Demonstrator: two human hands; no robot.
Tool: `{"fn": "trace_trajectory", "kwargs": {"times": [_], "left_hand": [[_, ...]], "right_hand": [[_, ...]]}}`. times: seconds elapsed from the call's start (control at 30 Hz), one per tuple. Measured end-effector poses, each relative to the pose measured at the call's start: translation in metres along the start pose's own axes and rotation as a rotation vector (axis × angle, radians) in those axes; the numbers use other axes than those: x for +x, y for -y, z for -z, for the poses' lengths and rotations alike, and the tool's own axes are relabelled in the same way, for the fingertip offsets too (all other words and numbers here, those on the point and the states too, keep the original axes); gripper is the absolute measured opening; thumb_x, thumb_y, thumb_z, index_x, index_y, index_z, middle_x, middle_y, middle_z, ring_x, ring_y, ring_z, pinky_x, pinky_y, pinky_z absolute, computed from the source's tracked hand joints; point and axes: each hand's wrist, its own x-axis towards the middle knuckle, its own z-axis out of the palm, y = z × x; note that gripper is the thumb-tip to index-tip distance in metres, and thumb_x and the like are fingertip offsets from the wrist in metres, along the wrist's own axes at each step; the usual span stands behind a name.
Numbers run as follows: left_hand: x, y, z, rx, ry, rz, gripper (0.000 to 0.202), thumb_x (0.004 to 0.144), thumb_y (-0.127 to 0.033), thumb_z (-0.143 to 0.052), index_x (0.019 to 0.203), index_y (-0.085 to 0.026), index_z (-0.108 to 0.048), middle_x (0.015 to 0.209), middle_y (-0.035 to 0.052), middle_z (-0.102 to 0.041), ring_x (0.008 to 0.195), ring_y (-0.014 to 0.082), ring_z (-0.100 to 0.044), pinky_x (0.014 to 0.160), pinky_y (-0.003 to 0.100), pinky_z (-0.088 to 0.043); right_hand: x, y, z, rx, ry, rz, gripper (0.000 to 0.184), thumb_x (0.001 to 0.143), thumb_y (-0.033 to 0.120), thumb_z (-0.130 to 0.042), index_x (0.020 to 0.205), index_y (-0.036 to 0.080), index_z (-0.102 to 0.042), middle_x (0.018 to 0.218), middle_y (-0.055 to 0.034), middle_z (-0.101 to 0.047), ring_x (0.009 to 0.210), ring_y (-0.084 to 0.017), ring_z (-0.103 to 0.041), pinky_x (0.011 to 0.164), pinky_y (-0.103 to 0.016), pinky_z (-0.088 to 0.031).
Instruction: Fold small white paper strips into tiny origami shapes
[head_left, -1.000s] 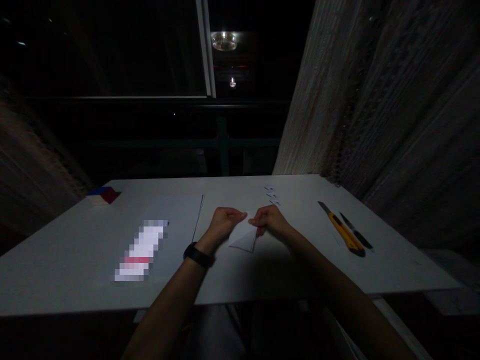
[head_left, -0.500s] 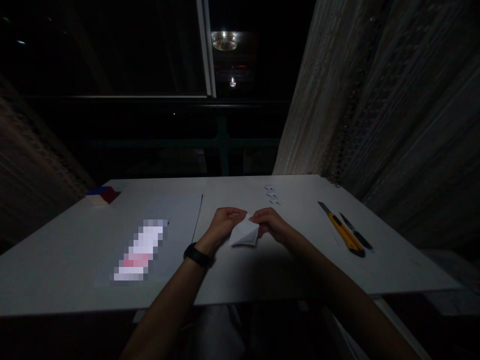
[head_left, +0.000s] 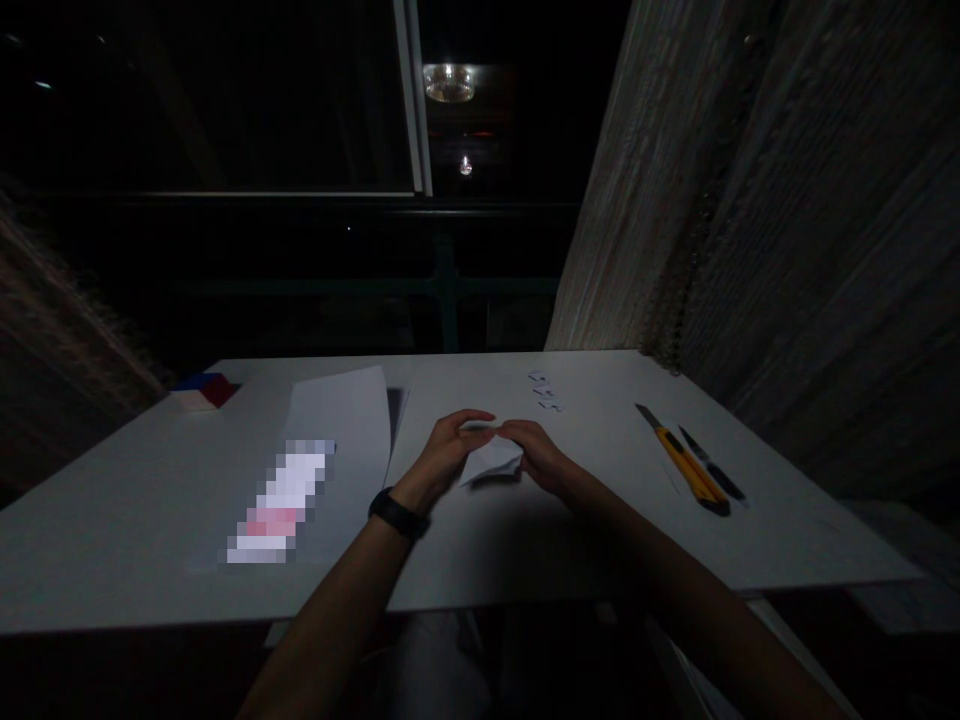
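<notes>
A small folded piece of white paper [head_left: 491, 460] is held between both hands above the middle of the table. My left hand [head_left: 448, 448], with a dark band on its wrist, pinches the paper's upper left part between thumb and fingers. Gripping its upper right side is my right hand [head_left: 541, 453], fingers curled behind the sheet. The paper's lower edge hangs loose and slightly parted. Beyond the hands, several tiny paper pieces [head_left: 543, 390] lie in a row.
On the white table [head_left: 600, 545], a yellow utility knife [head_left: 691, 468] and a dark pen-like tool [head_left: 712, 465] lie at right. Left are paper sheets [head_left: 349, 415], a pixelated bright rectangle [head_left: 281, 500] and a coloured cube [head_left: 203, 391]. Curtains [head_left: 622, 190] hang beside the dark window.
The folded paper has tilted flatter, and my right fingers have shifted round its right side. My left fingers have stretched a little. The top sheet at left has lifted at its far end.
</notes>
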Motion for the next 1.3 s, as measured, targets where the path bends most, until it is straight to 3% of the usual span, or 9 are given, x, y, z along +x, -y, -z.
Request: {"fn": "trace_trajectory", "kwargs": {"times": [0.17, 0.37, 0.63, 0.8, 1.0, 1.13, 1.3], "left_hand": [[-0.001, 0.001, -0.001, 0.019, 0.016, -0.009, 0.04, 0.059, -0.03, -0.074, 0.092, -0.011, -0.061, 0.058, 0.0025, -0.064, 0.053, 0.0123, -0.058, 0.056, 0.025, -0.043], [0.002, 0.004, 0.002, 0.012, 0.005, 0.014, 0.037, 0.056, -0.035, -0.075, 0.08, -0.009, -0.062, 0.064, 0.0056, -0.065, 0.055, 0.0126, -0.057, 0.055, 0.025, -0.042], [0.005, 0.01, 0.006, 0.151, -0.056, -0.059, 0.029, 0.058, -0.038, -0.072, 0.061, -0.011, -0.06, 0.051, -0.0008, -0.055, 0.045, 0.0072, -0.045, 0.046, 0.021, -0.032], [0.006, 0.009, 0.008, 0.454, -0.157, -0.174, 0.031, 0.061, -0.042, -0.066, 0.063, -0.011, -0.065, 0.048, -0.0009, -0.054, 0.045, 0.0079, -0.042, 0.045, 0.022, -0.029], [0.004, 0.004, 0.004, 0.459, -0.108, -0.182, 0.034, 0.059, -0.04, -0.068, 0.075, -0.01, -0.069, 0.065, 0.006, -0.065, 0.056, 0.0131, -0.053, 0.052, 0.024, -0.037], [0.001, 0.002, 0.001, 0.43, -0.094, -0.14, 0.032, 0.056, -0.038, -0.07, 0.072, -0.01, -0.068, 0.063, 0.0054, -0.064, 0.054, 0.0124, -0.052, 0.052, 0.024, -0.037], [-0.002, 0.002, 0.0, 0.443, -0.113, -0.072, 0.031, 0.051, -0.038, -0.073, 0.059, -0.01, -0.063, 0.046, -0.0024, -0.051, 0.041, 0.0056, -0.037, 0.042, 0.021, -0.026]], "right_hand": [[0.002, 0.002, 0.005, 0.048, 0.084, 0.024, 0.012, 0.058, 0.023, -0.061, 0.055, 0.017, -0.051, 0.047, 0.0048, -0.045, 0.043, -0.008, -0.04, 0.042, -0.02, -0.027], [0.003, 0.005, 0.009, -0.001, 0.1, 0.096, 0.019, 0.062, 0.032, -0.063, 0.062, 0.016, -0.053, 0.049, 0.0051, -0.046, 0.044, -0.007, -0.038, 0.042, -0.02, -0.026], [0.002, 0.007, 0.009, -0.258, 0.079, 0.167, 0.035, 0.067, 0.05, -0.059, 0.061, 0.016, -0.049, 0.049, 0.0067, -0.04, 0.045, -0.007, -0.034, 0.044, -0.02, -0.025], [0.002, 0.008, 0.009, -0.539, -0.049, 0.422, 0.024, 0.071, 0.04, -0.058, 0.065, 0.016, -0.058, 0.06, 0.0021, -0.055, 0.06, -0.011, -0.049, 0.057, -0.023, -0.037], [-0.001, 0.013, 0.01, -0.586, -0.192, 0.547, 0.013, 0.068, 0.031, -0.063, 0.068, 0.018, -0.063, 0.069, -0.0017, -0.062, 0.068, -0.015, -0.056, 0.067, -0.028, -0.042], [-0.005, 0.016, 0.008, -0.681, -0.168, 0.654, 0.009, 0.071, 0.027, -0.062, 0.068, 0.019, -0.066, 0.07, -0.0029, -0.062, 0.07, -0.016, -0.056, 0.07, -0.03, -0.042], [-0.006, 0.016, 0.005, -0.674, -0.143, 0.626, 0.01, 0.068, 0.027, -0.063, 0.063, 0.018, -0.063, 0.065, -0.0015, -0.059, 0.065, -0.014, -0.054, 0.064, -0.027, -0.041]]}}
